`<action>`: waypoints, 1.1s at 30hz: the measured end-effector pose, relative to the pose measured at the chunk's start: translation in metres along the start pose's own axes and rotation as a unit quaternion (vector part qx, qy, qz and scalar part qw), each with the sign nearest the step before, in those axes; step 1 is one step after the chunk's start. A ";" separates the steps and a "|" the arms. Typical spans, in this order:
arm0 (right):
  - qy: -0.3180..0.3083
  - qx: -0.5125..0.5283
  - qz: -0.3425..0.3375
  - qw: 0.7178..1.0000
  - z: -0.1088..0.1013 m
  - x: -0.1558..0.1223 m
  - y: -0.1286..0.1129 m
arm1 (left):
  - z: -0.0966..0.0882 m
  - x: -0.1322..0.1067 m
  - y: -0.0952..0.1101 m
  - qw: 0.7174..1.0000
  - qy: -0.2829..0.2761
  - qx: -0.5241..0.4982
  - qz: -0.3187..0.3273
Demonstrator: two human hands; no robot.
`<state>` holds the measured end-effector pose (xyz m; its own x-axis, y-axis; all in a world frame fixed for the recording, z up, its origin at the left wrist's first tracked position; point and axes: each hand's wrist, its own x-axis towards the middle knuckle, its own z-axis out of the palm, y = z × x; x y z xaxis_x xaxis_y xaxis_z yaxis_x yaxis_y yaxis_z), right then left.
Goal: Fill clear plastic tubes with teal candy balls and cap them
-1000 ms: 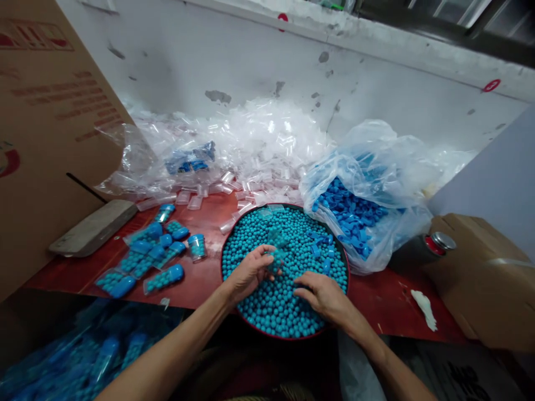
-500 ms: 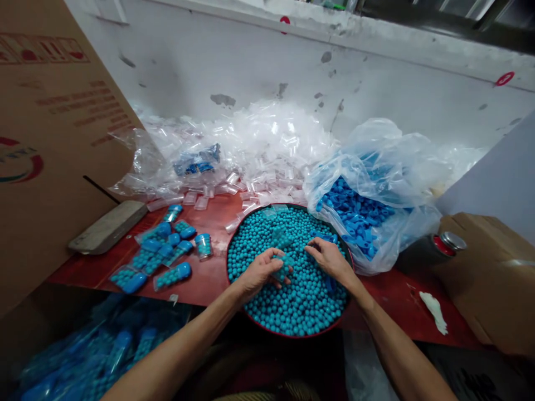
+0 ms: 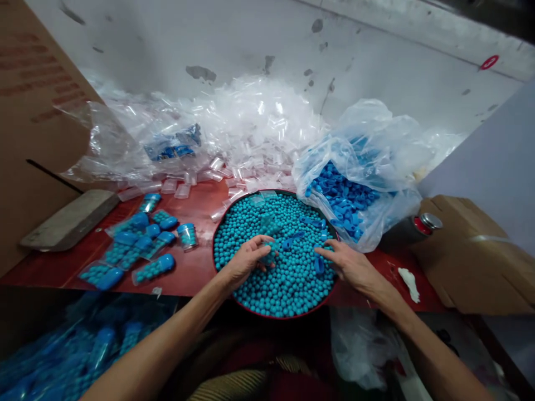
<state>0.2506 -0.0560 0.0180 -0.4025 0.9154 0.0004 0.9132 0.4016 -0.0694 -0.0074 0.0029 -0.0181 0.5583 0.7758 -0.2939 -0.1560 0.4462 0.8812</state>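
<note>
A round red-rimmed basin (image 3: 214,256) full of small turquoise balls (image 3: 288,289) stands in front of me. Over its left half, my left hand (image 3: 249,257) is closed around a small clear plastic container (image 3: 270,254) with turquoise balls in it. My right hand (image 3: 340,260) is at the basin's right side, fingers stretched and apart, close to a blue plastic cap (image 3: 320,265). Whether the fingertips touch that cap is unclear. Another blue cap (image 3: 293,240) lies on the balls between my hands, with several more near the right rim.
Filled, blue-capped containers (image 3: 154,269) lie on the red table (image 3: 196,278) at left, beside a grey block (image 3: 71,220). Behind are piled clear containers (image 3: 267,133) and an open bag of blue caps (image 3: 343,195). A dark flask (image 3: 401,233) and cardboard box (image 3: 463,256) stand at right.
My right hand has moved outward to the basin's right rim, and its fingers are more spread. A blue cap now shows on the balls between my hands. The view has tilted down.
</note>
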 end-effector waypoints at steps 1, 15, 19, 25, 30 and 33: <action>-0.013 -0.024 -0.013 1.000 0.003 0.000 -0.002 | 0.000 0.000 -0.001 1.000 -0.002 0.003 0.001; 0.122 0.030 0.021 0.992 0.025 0.063 -0.069 | 0.007 -0.003 -0.003 0.996 0.008 0.076 0.037; 0.118 0.166 -0.055 0.978 0.030 0.061 -0.075 | 0.005 -0.002 -0.007 0.996 0.021 0.057 0.060; 0.197 0.333 0.017 0.922 0.028 0.053 -0.073 | 0.004 -0.002 -0.009 0.998 0.001 0.008 0.067; 0.239 0.275 0.023 0.931 0.030 0.051 -0.085 | 0.005 -0.005 -0.007 0.999 0.006 -0.004 0.045; 0.232 0.253 0.021 0.939 0.030 0.052 -0.086 | 0.006 -0.007 -0.005 1.000 0.013 0.009 0.026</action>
<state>0.1494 -0.0439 -0.0058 -0.1883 0.8906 0.4141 0.7338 0.4078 -0.5433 -0.0055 -0.0072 -0.0185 0.5284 0.8089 -0.2578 -0.1694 0.3980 0.9016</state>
